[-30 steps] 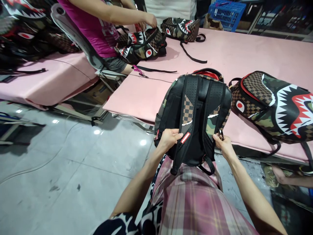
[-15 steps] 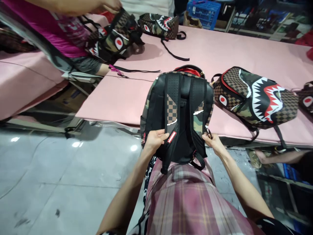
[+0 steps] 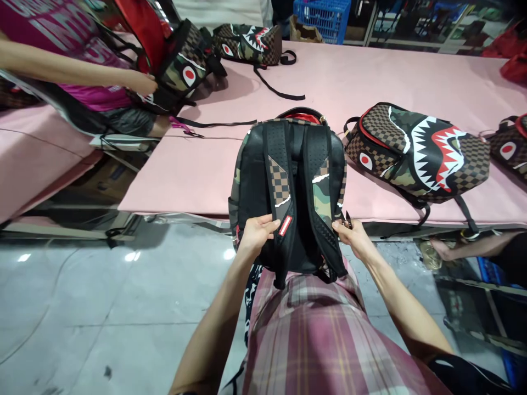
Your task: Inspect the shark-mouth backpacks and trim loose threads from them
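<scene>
Fingers (image 3: pixel 270 225) on both backpack straps (image 3: pixel 280 184)

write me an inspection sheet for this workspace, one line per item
Surface: pink-covered table, with patterned backpacks on it.
Job's things: black-backed backpack, held with its strap side showing.
Clutter: loose black strap and purple item on the table; dark scrap on the floor.
Hands: left hand pinches the red-labelled strap; right hand pinches the other strap and holds a dark pointed tool.
Cables: thin line on the floor, perhaps a cable.
Surroundings: co-worker's hand at another backpack; blue crate beyond the table.
</scene>
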Demonstrator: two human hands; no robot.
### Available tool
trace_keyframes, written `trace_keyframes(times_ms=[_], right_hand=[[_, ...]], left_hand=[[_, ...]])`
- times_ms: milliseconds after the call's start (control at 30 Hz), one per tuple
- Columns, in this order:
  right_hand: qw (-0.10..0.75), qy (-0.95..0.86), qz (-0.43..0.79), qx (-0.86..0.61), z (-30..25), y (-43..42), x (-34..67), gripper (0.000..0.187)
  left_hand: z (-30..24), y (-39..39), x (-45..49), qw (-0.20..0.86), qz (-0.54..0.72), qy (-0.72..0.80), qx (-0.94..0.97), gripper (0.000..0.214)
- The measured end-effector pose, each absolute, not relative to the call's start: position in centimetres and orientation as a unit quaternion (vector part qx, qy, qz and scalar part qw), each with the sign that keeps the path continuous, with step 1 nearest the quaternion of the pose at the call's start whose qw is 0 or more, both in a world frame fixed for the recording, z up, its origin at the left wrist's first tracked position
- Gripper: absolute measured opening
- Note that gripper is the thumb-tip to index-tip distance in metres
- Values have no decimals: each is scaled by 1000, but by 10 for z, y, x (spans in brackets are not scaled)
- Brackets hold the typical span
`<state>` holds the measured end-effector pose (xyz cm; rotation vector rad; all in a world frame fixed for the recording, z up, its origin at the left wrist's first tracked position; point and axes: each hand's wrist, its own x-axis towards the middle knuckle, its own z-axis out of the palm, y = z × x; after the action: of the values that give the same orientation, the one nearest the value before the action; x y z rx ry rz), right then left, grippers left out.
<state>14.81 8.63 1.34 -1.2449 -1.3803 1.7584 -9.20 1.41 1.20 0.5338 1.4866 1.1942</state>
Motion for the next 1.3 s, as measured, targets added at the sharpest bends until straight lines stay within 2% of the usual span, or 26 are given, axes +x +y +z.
trace_keyframes(times_ms=[233,567,1300], right_hand=[[289,-506,663,-470,14,86,144,41],[320,-475,666,-478,21,93,131,37],[324,-453,683,-472,20,99,132,40]], left_hand=[[11,24,-84,565,521,597,230,30],[7,35,-84,550,530,602,234,28],[12,43,-84,560,542,586,222,23]])
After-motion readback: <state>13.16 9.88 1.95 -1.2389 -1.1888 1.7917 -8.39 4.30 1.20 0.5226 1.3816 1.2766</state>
